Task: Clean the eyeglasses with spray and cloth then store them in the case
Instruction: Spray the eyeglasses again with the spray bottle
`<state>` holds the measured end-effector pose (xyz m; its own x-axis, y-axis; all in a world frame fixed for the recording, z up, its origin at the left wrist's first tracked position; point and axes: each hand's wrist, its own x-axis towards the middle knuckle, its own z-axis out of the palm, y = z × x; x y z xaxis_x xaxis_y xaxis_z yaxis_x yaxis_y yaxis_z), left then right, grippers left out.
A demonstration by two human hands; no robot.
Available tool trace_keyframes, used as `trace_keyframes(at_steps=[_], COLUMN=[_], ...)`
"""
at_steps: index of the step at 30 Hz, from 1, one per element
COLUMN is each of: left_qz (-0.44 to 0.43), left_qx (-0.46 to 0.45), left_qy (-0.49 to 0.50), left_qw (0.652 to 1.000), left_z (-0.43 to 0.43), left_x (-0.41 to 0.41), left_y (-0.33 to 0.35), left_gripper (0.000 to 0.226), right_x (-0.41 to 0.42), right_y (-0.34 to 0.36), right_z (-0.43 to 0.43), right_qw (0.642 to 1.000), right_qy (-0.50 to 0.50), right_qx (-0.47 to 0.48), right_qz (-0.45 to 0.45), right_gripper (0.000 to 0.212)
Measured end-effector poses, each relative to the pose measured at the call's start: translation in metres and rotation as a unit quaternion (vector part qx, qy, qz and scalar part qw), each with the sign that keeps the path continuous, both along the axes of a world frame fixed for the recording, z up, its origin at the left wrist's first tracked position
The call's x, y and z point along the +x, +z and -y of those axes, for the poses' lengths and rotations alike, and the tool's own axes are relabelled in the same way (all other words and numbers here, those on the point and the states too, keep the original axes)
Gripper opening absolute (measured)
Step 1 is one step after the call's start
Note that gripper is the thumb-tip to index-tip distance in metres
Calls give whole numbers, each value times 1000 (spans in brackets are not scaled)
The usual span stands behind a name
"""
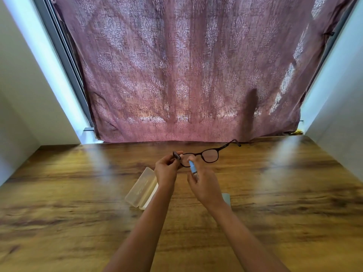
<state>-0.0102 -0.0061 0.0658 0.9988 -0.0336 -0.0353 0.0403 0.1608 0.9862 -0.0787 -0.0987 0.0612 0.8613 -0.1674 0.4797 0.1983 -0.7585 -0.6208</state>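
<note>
Dark-framed eyeglasses (210, 155) are held up above the wooden table (78, 203), arms unfolded. My left hand (166, 170) pinches the frame's left end. My right hand (204, 185) grips a small blue spray bottle (193, 169), its nozzle pointing at the left lens, very close to it. A translucent plastic case (140, 188) lies open on the table below my left wrist. A corner of a pale cloth (226, 198) shows on the table behind my right wrist; most of it is hidden.
A mauve patterned curtain (186, 75) hangs along the table's far edge. White walls (23, 95) close in on both sides. Bare wood stretches left, right and near me.
</note>
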Motion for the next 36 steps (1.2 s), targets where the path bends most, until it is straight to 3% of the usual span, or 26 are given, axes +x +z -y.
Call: trace_keyframes(at_steps=[4,11,17,23,30,36], left_qz=[6,-12,-13,-24,-22,-25], left_qx=[-1,6,16,27,-9,-11], left_qy=[-4,31,46,54,42,40], left_qw=[1000,999,999,998,999,999], left_z=[-1,2,5,7,7,8], left_x=[0,2,7,8,7,6], left_y=[1,1,-3,-2,0,0], left_gripper=[12,5,14,11,6,10], right_x=[0,-2,-6,-5,-1,-1], right_y=[4,1,21,6,12,0], right_z=[1,11,30,45,47,50], right_qw=[1000,1000,997,996,997,996], right_qy=[0,-26,-38,-84,-75,-83], right_qx=[2,-1,18,-31,-13,-26], right_qz=[18,0,60,-14,22,0], right_gripper=[45,36,44,26,37,31])
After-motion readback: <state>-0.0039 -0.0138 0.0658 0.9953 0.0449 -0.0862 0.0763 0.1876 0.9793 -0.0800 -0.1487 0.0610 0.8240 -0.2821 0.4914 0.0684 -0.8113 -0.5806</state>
